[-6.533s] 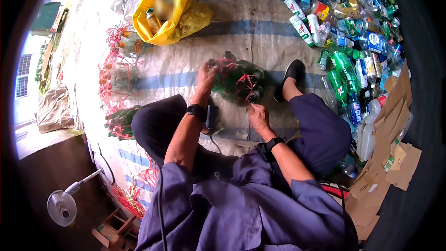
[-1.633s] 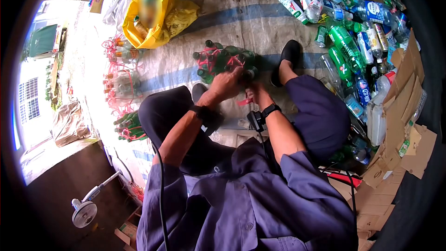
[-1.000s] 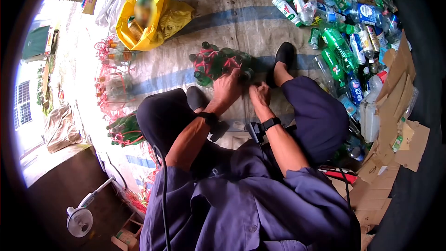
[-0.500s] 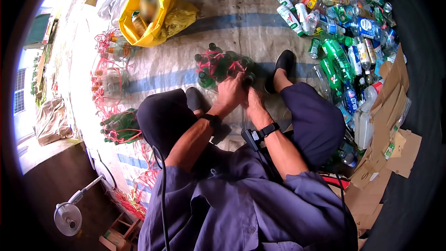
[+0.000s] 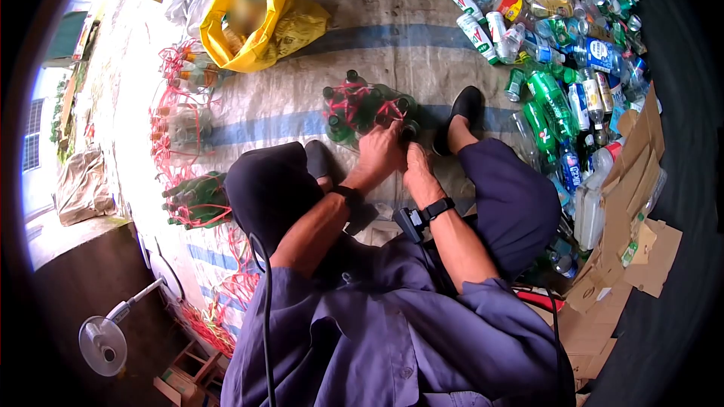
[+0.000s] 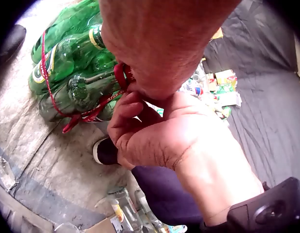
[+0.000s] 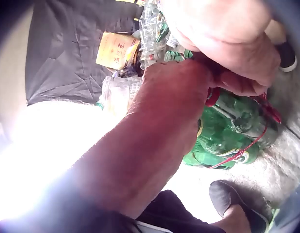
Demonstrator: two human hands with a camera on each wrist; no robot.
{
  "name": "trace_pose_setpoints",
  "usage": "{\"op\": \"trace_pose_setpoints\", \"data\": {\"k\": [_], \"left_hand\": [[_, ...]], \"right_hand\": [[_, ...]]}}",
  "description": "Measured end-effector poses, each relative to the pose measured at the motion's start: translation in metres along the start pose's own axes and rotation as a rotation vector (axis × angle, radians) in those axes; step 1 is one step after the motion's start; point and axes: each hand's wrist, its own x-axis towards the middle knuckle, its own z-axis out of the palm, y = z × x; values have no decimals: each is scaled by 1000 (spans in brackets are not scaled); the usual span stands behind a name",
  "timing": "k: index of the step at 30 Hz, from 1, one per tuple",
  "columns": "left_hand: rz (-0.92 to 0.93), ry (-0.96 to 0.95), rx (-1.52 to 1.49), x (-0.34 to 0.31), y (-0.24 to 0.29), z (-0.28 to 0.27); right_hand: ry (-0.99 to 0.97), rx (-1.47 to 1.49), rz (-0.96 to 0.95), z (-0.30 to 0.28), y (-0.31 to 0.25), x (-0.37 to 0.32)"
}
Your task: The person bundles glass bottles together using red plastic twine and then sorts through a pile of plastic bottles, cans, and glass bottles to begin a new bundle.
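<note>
Green glass bottles lie in a bundle bound with red twine, on the sheet between the person's feet. In the head view the bottle necks point up and toward the body. My left hand pinches the twine at the bundle's near right side, beside a bottle neck. Just right of it and close against it, my right hand holds the twine with curled fingers, as the left wrist view shows. Its fingertips are partly hidden behind the left hand.
Tied bundles of clear bottles and green bottles lie to the left. A yellow bag stands at the far left. Loose bottles and cans heap up on the right beside cardboard. A fan is at lower left.
My left hand has gone from the bundle's left end to its near right side. My right hand drew a red twine end toward the body, then returned beside the left. The bundle has turned somewhat.
</note>
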Motion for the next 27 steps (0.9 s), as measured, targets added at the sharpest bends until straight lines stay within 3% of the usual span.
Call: {"op": "trace_pose_setpoints", "data": {"k": [4,7,10,12,16,21,22,27], "left_hand": [[12,-27,0,1,-1,0],[3,-94,30,1,-3,-1],[22,-63,46,2,-10,12],[48,-3,57,1,-12,16],[210,29,154,1,-14,1],[275,-59,303,10,-26,16],[257,-132,346,9,-15,-2],[294,-136,371,12,-13,-5]], "right_hand": [[14,-39,42,-6,19,35],[-181,166,183,-7,23,35],[-348,277,192,-12,26,41],[-358,286,191,-11,15,25],[-529,368,134,-19,34,47],[-619,368,229,-14,12,24],[-643,373,241,-15,12,24],[-647,328,240,-20,18,42]]}}
